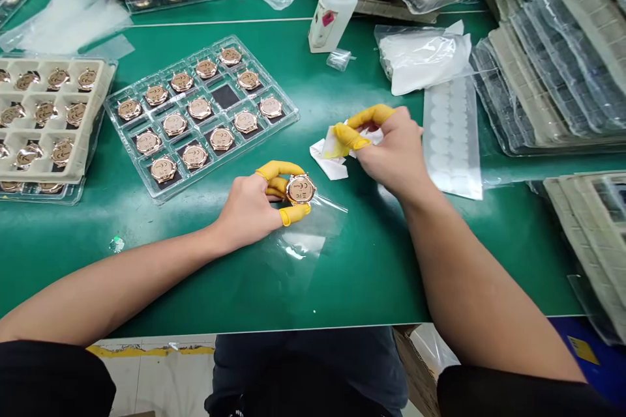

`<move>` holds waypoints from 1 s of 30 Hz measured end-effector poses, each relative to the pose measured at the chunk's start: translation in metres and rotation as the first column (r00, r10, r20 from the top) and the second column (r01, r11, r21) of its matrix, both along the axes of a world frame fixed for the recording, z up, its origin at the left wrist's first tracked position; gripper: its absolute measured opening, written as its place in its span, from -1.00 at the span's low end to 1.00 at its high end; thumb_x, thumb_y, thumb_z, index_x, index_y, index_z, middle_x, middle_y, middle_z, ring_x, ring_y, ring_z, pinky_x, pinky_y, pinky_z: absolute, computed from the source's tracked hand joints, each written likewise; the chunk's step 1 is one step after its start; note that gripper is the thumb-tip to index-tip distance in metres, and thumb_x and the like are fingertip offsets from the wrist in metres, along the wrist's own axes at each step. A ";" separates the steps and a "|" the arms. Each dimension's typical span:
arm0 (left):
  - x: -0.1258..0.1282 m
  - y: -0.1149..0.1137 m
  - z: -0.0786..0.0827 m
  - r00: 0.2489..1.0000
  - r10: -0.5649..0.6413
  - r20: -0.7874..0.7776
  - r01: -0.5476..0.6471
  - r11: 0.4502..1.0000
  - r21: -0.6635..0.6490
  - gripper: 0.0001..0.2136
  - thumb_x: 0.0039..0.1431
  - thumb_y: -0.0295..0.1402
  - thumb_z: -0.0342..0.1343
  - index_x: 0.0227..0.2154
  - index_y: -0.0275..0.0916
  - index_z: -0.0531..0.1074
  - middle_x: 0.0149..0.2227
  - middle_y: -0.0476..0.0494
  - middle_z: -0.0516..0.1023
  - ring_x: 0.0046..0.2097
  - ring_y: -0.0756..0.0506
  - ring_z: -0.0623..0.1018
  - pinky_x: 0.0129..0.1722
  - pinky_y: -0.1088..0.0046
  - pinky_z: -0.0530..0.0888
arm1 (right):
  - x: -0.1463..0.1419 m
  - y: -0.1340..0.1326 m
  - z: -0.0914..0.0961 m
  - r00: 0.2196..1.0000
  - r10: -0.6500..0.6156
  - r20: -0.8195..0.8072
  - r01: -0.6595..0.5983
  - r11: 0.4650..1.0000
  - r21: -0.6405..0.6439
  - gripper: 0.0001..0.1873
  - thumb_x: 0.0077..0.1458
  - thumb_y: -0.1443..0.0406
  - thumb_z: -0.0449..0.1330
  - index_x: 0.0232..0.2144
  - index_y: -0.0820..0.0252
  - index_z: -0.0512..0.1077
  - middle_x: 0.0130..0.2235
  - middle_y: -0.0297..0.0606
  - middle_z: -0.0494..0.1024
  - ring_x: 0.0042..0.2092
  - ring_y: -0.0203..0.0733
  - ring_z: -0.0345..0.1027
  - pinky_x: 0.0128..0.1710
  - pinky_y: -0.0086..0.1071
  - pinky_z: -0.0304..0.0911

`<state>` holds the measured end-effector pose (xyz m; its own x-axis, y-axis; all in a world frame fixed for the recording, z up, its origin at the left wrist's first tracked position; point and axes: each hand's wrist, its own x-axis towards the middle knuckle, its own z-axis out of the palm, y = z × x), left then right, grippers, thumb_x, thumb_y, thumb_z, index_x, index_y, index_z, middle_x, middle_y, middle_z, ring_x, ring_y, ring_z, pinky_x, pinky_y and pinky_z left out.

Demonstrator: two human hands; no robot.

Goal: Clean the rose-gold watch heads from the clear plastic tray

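Between the yellow-sleeved thumb and fingers of my left hand (261,202) is a round rose-gold watch case (300,189), its marked back turned up. My right hand (386,143), also with yellow finger cots, pinches a white wipe (330,155) that hangs down to the green table. Beyond my left hand lies a clear plastic tray (183,186) of similar watch cases, with one bare dark pocket in its middle row. A thin clear film (306,244) rests on the table below the held case.
At left sits a beige tray (83,172) of watch cases. A white bottle (332,16) stands at the back, near bagged white wipes (423,58) and a sheet of round stickers (452,137). Stacked trays (552,65) crowd the right side.
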<state>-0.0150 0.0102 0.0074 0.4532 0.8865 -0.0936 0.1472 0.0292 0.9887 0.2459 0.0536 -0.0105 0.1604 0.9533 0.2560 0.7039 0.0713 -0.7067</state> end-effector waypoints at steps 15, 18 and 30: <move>0.002 0.002 0.002 0.996 0.072 0.044 -0.069 0.995 -0.071 -0.49 -0.07 -0.37 0.48 -0.01 -0.20 0.55 -0.26 -0.02 0.70 -0.26 -0.01 0.70 -0.11 0.45 0.69 | -0.011 -0.023 0.019 0.930 0.260 0.259 -0.285 0.957 0.059 -0.81 0.24 0.03 0.36 -0.31 -0.09 0.67 -0.32 -0.20 0.61 -0.18 0.08 0.39 0.02 0.16 0.15; 0.002 0.003 -0.001 0.994 0.083 0.070 -0.076 0.993 -0.090 -0.48 -0.08 -0.37 0.47 0.01 -0.21 0.55 -0.26 -0.03 0.71 -0.25 -0.01 0.70 -0.11 0.46 0.69 | -0.026 -0.034 0.032 0.910 0.368 0.192 -0.392 0.913 0.113 -0.79 0.24 0.00 0.36 -0.33 -0.10 0.67 -0.35 -0.23 0.60 -0.25 0.00 0.38 -0.04 0.06 0.16; 0.002 0.004 -0.004 0.988 0.068 0.140 -0.048 0.989 -0.140 -0.47 -0.12 -0.45 0.46 0.00 -0.25 0.56 -0.24 -0.05 0.73 -0.23 -0.04 0.73 -0.12 0.45 0.70 | -0.047 -0.044 0.032 0.845 0.464 0.266 -0.510 0.850 0.134 -0.78 0.32 0.07 0.25 -0.28 -0.05 0.65 -0.35 -0.24 0.58 -0.30 -0.11 0.34 -0.12 -0.05 0.13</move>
